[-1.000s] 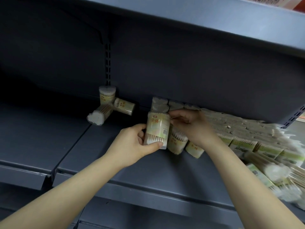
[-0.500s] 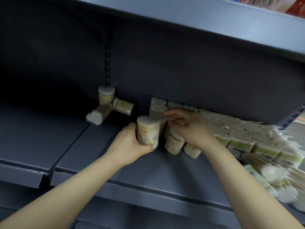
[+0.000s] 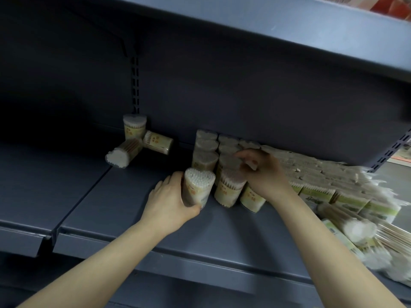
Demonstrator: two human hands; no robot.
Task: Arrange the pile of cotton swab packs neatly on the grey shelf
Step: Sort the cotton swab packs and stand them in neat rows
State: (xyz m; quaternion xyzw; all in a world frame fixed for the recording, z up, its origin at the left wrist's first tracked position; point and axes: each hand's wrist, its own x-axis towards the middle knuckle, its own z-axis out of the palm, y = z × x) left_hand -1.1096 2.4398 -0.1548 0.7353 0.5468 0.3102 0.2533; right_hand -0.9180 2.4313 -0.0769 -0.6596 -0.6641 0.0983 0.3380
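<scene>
As the left hand (image 3: 171,201) grips a light, crushable clear-plastic cotton swab pack (image 3: 198,187) round its sides, the right hand (image 3: 264,174), fingers curled, steadies the standing row (image 3: 229,172) on the grey metal shelf (image 3: 133,218).

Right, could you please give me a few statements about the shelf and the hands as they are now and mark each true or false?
1. The left hand grips an upright swab pack. True.
2. The right hand rests on the bare shelf. False: it reaches among the standing packs.
3. Three packs sit apart by the slotted post. True.
4. Those three all stand upright. False: two lie on their sides.
</scene>
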